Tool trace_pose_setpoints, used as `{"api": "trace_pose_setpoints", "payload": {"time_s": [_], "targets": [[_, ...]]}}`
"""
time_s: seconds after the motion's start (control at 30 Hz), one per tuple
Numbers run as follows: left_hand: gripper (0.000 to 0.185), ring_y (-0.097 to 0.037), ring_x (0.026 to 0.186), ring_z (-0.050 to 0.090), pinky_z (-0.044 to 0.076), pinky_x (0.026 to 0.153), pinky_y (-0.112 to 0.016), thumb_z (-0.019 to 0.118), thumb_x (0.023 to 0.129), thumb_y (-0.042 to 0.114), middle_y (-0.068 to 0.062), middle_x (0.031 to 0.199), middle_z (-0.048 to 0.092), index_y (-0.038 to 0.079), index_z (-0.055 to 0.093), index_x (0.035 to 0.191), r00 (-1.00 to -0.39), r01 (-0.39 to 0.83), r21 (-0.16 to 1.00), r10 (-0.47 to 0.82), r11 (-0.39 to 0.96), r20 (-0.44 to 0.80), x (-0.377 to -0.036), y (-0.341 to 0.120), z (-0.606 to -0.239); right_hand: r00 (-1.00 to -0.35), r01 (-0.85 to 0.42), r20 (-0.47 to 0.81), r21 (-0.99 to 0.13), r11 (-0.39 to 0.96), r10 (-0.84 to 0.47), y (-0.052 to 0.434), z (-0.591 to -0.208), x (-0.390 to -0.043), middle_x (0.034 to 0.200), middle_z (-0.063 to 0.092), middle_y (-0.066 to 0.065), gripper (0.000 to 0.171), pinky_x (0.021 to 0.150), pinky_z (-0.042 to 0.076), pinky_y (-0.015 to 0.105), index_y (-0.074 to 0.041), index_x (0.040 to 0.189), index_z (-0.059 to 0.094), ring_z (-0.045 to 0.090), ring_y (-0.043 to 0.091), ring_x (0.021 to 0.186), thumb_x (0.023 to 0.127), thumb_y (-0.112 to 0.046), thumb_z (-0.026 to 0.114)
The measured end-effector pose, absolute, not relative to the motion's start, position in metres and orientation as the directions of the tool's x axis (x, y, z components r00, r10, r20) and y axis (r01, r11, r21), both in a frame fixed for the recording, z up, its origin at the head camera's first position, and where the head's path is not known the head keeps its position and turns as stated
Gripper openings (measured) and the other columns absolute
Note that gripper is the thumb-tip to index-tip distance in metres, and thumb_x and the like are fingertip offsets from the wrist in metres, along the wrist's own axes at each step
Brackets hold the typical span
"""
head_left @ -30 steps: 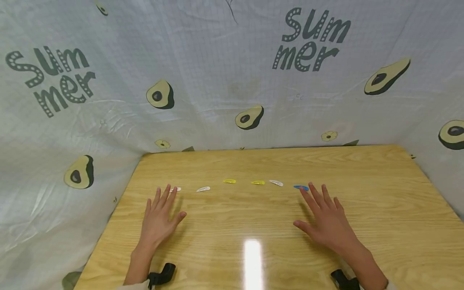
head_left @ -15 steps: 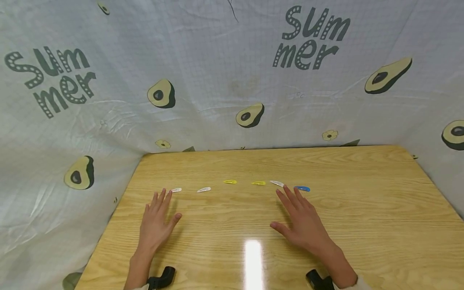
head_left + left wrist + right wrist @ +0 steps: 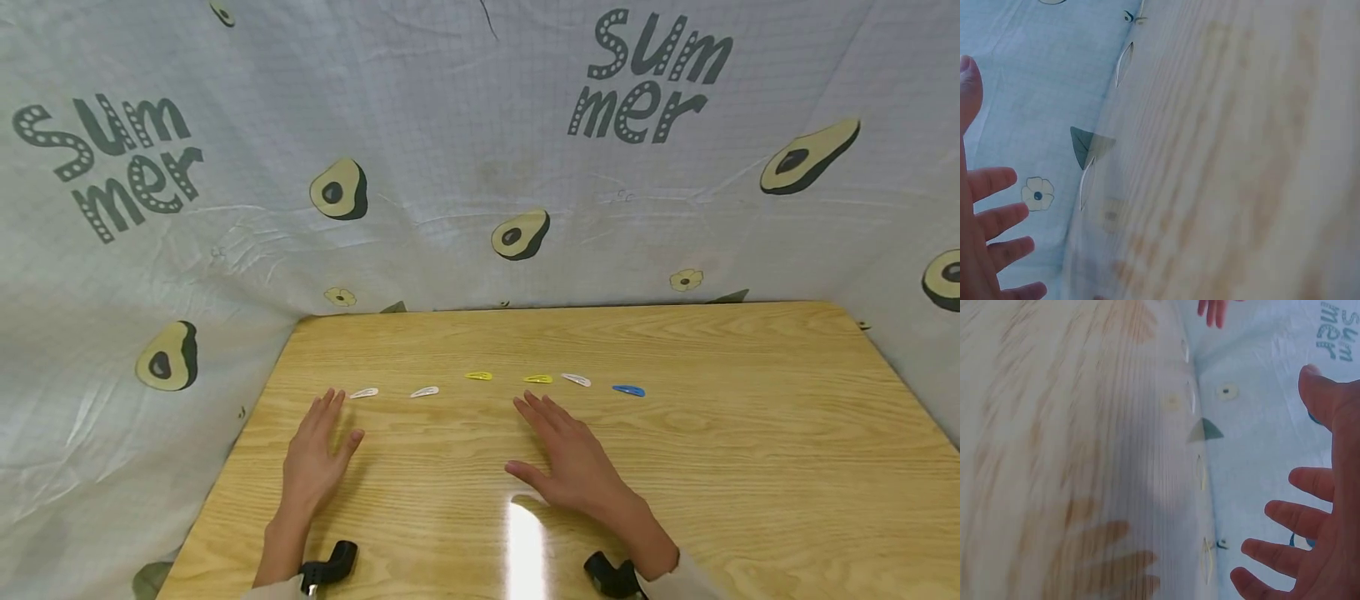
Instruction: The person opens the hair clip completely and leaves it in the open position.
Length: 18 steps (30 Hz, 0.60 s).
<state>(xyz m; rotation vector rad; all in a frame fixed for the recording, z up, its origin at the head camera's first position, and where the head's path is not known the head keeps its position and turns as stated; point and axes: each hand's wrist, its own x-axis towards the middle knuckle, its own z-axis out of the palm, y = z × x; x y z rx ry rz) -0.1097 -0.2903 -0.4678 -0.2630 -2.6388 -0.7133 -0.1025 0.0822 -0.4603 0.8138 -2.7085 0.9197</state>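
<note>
Avocado-print cloth [image 3: 450, 150] lettered "Summer" hangs behind and beside a light wooden table [image 3: 750, 467], seen from the head camera above a person's two bare hands.

At far left, the left hand [image 3: 315, 458] lies palm down on the wood, fingers straight and slightly spread, gripping nothing. Its fingertips stop just short of the leftmost white hair clip [image 3: 363, 392], which lies apart from them. A black wrist strap [image 3: 330, 565] shows near the table's front edge.

A row of six snap hair clips runs across the middle of the table, none touching another: next comes a second white hair clip [image 3: 424, 392], then a yellow hair clip [image 3: 477, 376], a second yellow hair clip [image 3: 537, 379], a third white hair clip [image 3: 576, 380] and, last on the right, a blue hair clip [image 3: 627, 390].

The right hand [image 3: 570, 462] rests flat near the table's centre, fingers straight and loosely fanned, thumb out to the left, holding nothing. Its fingertips lie near the second yellow clip without touching it. A bright glare patch [image 3: 523, 542] sits on the wood just beside this hand's wrist.

Both wrist views are blurred, showing only spread fingers [image 3: 1297, 515], wood grain and cloth.
</note>
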Motion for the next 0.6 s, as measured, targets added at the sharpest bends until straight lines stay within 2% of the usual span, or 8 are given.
{"api": "trace_pose_setpoints", "payload": {"time_s": [0.2,0.33,0.6], "targets": [[0.059,-0.052,0.123,0.035,0.027,0.087,-0.073,0.060,0.094,0.033,-0.026,0.140,0.041,-0.002,0.044,0.139,-0.917,0.241,0.517,0.019,0.822,0.398,-0.118,-0.293,-0.471,-0.826,-0.560,0.312,-0.552,0.618,-0.470,0.063,-0.460,-0.107,0.151,0.035,0.007,0.075,0.094,0.035,0.063,-0.017,0.149,0.034,0.033,0.033,0.136,0.090,-0.055,0.058],[0.058,-0.053,0.120,0.037,0.023,0.086,-0.074,0.065,0.091,0.030,-0.025,0.138,0.043,0.001,0.046,0.139,-0.936,0.177,0.562,-0.038,0.808,0.350,-0.124,-0.295,-0.473,-0.818,-0.568,0.311,-0.571,0.593,-0.484,0.051,-0.458,-0.109,0.150,0.036,0.007,0.073,0.097,0.034,0.060,-0.017,0.149,0.035,0.034,0.031,0.135,0.090,-0.054,0.057],[0.055,-0.042,0.109,0.046,0.029,0.081,-0.062,0.069,0.089,0.030,-0.020,0.123,0.056,0.004,0.053,0.134,-0.952,0.110,0.582,-0.083,0.806,0.296,-0.135,-0.302,-0.476,-0.812,-0.570,0.301,-0.596,0.566,-0.500,0.028,-0.455,-0.114,0.148,0.039,0.004,0.070,0.100,0.034,0.055,-0.017,0.148,0.036,0.037,0.024,0.133,0.092,-0.054,0.055]]}}
